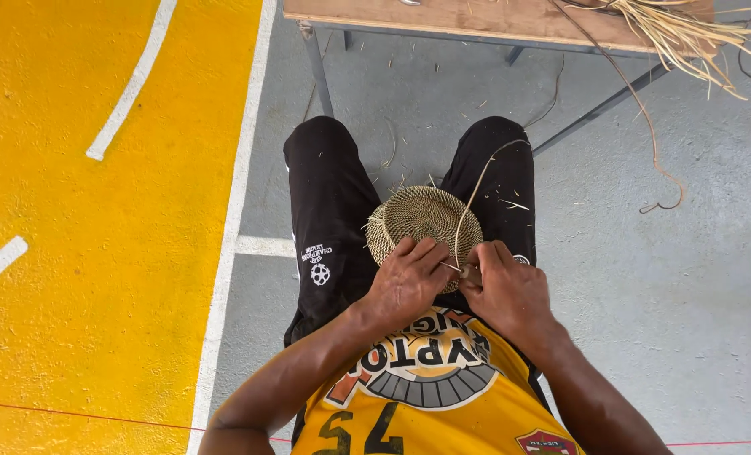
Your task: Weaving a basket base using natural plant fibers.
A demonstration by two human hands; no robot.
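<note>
A round woven disc of pale straw [422, 219] rests on my lap between my knees in black shorts. My left hand [407, 278] grips its near edge, fingers curled over the weave. My right hand [504, 285] pinches the rim beside it, holding a thin straw strand [477, 181] that arcs up over my right thigh. Both hands touch the disc side by side at its near rim.
A wooden table [477, 18] on metal legs stands ahead, with a bundle of loose straw [687, 34] hanging over its right end. A long fibre [645, 126] trails down to the grey floor. Yellow painted floor with white lines lies to the left.
</note>
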